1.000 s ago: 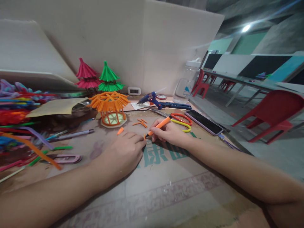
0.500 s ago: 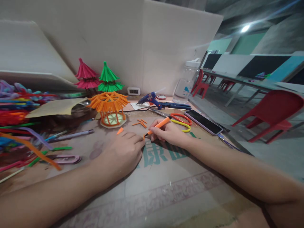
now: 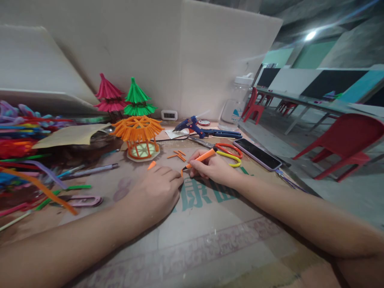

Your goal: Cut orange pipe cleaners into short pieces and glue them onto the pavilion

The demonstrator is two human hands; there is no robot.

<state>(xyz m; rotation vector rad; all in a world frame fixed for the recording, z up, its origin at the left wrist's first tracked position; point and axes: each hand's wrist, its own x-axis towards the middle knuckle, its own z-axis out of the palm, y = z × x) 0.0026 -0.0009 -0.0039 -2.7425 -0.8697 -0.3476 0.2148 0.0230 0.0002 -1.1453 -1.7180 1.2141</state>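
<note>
The table top (image 3: pixel 216 240) is closest, with a faint purple band and big green letters. The left hand (image 3: pixel 157 186) lies palm down on it, fingers bent and close together. A tiny orange bit (image 3: pixel 181 173) is at its fingertips, but I cannot tell if they pinch it. To the left is a pair of pink snips (image 3: pixel 87 200).

The right hand (image 3: pixel 210 166) holds an orange marker (image 3: pixel 202 156) tight in its fingers. The marker leans, and its black tip is down at the tiny orange bit, between the 2 hands.

Just past the left hand is an orange cap (image 3: pixel 152 165). Next come some short orange sticks (image 3: pixel 181 157), scissors (image 3: pixel 229 145) with 1 red and 1 yellow handle, and a phone (image 3: pixel 258 154). Then there is a little orange hut (image 3: pixel 138 127). Behind these sit a blue glue gun (image 3: pixel 192 126), a clear bottle (image 3: pixel 232 110) and a small clock (image 3: pixel 169 115).
</note>
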